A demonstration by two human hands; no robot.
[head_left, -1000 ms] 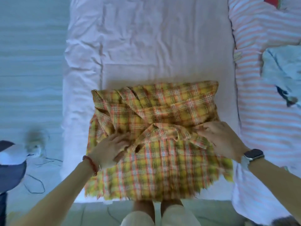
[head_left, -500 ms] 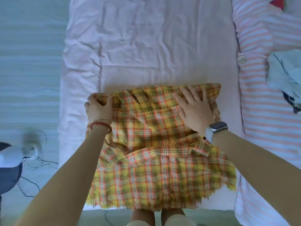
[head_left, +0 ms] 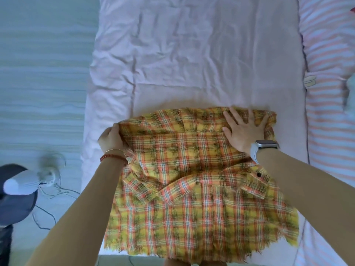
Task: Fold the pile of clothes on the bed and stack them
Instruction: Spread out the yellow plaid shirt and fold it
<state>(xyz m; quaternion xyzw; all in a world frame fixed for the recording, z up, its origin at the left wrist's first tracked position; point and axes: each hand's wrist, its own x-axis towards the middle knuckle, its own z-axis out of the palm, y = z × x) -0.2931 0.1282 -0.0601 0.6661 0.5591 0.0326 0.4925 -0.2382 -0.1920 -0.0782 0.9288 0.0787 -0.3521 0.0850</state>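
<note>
Nearest us, the frayed hem of the plaid shirt (head_left: 192,217) hangs over the bed's near edge; our feet below it are cut off by the frame. We judge the shirt partly folded: its sleeves lie crossed over the body and the cuffs show buttons, but no lengthwise fold has been made.

Farther up, our left hand (head_left: 111,139) curls around the shirt's far-left corner, gripping the cloth. Our right hand (head_left: 243,131) lies flat, fingers spread, pressing the far-right part down.

Beyond the shirt lies the wrinkled pink sheet (head_left: 192,54). We see no finished stack, so most of the task appears to remain. The striped bedding (head_left: 330,93) on the right runs out of frame, and a pale shape at its edge is too cropped to identify. The pile itself is not visible.
</note>
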